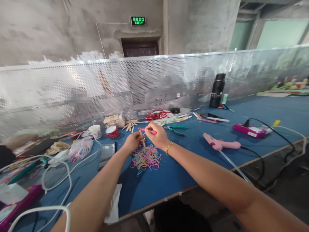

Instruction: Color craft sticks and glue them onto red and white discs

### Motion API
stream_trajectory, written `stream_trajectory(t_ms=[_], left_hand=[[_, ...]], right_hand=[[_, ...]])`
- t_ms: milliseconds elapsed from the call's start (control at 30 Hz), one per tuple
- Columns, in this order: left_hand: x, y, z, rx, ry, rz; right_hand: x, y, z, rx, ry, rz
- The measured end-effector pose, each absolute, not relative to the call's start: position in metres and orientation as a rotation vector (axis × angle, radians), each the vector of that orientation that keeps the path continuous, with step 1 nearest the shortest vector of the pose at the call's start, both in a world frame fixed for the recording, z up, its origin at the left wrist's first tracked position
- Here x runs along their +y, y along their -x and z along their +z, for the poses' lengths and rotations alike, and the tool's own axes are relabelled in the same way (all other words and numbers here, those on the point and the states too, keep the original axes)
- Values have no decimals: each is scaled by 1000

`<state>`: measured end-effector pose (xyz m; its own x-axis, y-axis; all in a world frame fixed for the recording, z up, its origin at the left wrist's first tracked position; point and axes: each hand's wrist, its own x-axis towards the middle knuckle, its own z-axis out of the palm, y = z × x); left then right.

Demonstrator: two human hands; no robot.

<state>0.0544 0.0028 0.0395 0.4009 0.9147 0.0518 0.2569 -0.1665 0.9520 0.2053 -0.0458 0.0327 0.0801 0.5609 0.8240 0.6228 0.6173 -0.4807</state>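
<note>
My left hand point(132, 142) is closed on a flat wooden craft stick point(142, 138), held upright and slightly tilted. My right hand point(158, 137), with a gold bracelet point(168, 148) at its wrist, grips a red pen point(151, 131). The pen points left, its end at the upper part of the stick; whether they touch I cannot tell. Just below both hands lies a loose pile of small colourful loops point(146, 159) on the blue table point(169, 180).
A phone point(106, 154), red tape roll point(112, 131) and paper cup point(95, 131) stand left. Green-handled pliers point(177, 131), a pink glue gun point(219, 143) with its cord and a black bottle point(217, 91) are right. A perforated metal screen point(145, 87) runs behind. Another person's hand point(20, 141) is far left.
</note>
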Motion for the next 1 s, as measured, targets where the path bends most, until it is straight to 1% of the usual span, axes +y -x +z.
stream_trajectory(t_ms=[1000], left_hand=[[10, -53, 34, 1016, -1686, 806]], right_hand=[[-47, -203, 33, -1551, 1021, -73]])
